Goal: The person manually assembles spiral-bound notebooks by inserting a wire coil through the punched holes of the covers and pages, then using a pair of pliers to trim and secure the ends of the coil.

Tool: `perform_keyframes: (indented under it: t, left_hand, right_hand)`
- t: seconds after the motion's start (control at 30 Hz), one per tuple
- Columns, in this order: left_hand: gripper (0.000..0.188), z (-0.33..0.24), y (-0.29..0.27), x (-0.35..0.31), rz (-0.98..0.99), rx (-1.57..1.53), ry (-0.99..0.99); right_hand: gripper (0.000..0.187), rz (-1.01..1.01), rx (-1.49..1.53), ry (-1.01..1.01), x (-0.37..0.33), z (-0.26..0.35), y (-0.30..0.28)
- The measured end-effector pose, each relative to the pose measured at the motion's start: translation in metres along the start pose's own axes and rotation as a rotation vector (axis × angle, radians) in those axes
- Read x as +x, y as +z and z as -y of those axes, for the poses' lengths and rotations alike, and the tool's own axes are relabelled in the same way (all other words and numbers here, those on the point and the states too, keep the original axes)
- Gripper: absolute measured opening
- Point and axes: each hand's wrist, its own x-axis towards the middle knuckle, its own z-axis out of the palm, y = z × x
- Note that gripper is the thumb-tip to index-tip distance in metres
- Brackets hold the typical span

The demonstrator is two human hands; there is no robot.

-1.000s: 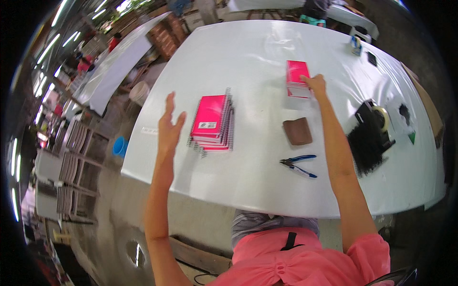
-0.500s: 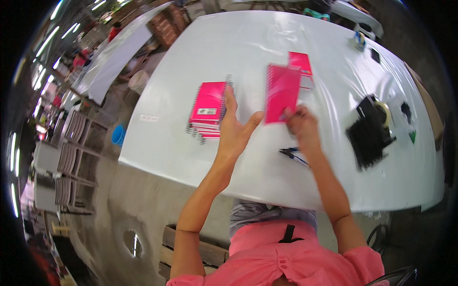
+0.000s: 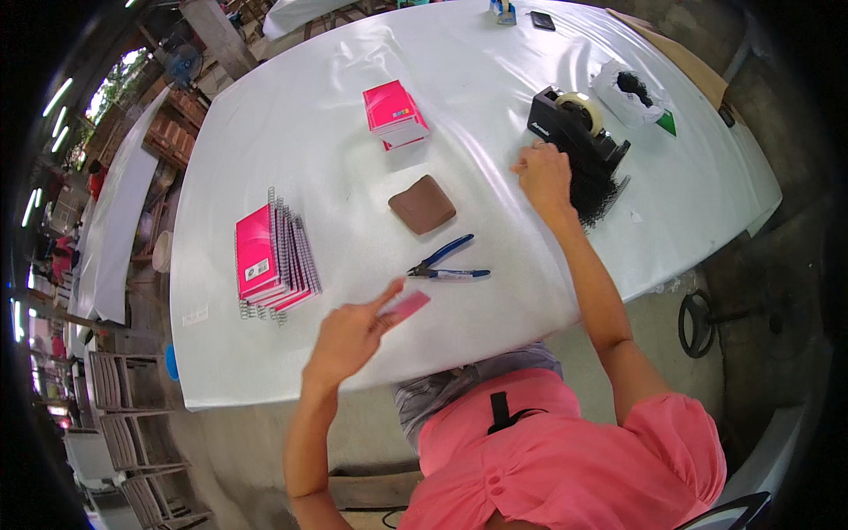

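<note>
My left hand (image 3: 344, 343) is closed on a pink notebook (image 3: 407, 307), of which only a narrow slanted part shows, above the table's near edge. Just beyond it lie wire cutters (image 3: 449, 263) with blue handles. My right hand (image 3: 542, 175) is over at the right with its fingers curled, beside a bristly heap of black spiral coils (image 3: 590, 196); anything between those fingers is too small to make out. To the left sits a stack of pink spiral notebooks (image 3: 256, 252). A pink stack without visible spirals (image 3: 395, 108) stands farther back, and a brown flat pad (image 3: 423, 205) lies in front of it.
A black tape dispenser (image 3: 574, 124) stands behind the coils, with a white bag (image 3: 625, 93) and a green triangular piece (image 3: 667, 122) beyond. A phone (image 3: 542, 19) and a small blue item (image 3: 503, 11) lie at the far edge. Stacked chairs (image 3: 124, 384) stand at the left.
My right hand has left the pink notebook and moved right to the coils. The left hand, open before, now holds a pink notebook nearer me. The view has swung right; the brown pad shows.
</note>
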Motion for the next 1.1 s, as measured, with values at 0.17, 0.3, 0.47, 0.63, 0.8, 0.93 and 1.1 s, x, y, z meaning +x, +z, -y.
perform_keyframes:
  t: [0.17, 0.3, 0.47, 0.63, 0.8, 0.93, 1.1]
  left_hand:
    - [0.052, 0.011, 0.028, 0.008, 0.048, 0.045, -0.069]
    - [0.056, 0.017, 0.038, 0.010, -0.035, 0.050, 0.002]
    - [0.059, 0.003, 0.031, 0.005, -0.061, 0.172, -0.044]
    - [0.051, 0.005, 0.039, 0.007, -0.175, 0.194, 0.016]
    - [0.048, 0.002, 0.037, 0.006, -0.211, 0.209, 0.059]
    - [0.048, 0.005, 0.039, 0.007, -0.168, 0.214, 0.008]
    - [0.048, 0.008, 0.037, 0.009, -0.151, 0.218, 0.008]
  right_hand:
    - [0.012, -0.040, -0.233, -0.162, -0.024, -0.036, 0.020]
    - [0.013, 0.085, -0.219, -0.177, -0.023, -0.048, 0.019]
    - [0.007, 0.210, -0.096, 0.014, -0.009, -0.035, -0.005]
    - [0.010, 0.155, 0.359, -0.309, -0.031, 0.012, -0.040]
    - [0.014, 0.442, 0.895, -0.378, -0.078, 0.090, -0.044]
    - [0.017, 0.577, 0.953, -0.376, -0.082, 0.097, -0.039]
    - [0.016, 0.658, 1.139, -0.404, -0.079, 0.096, -0.025]
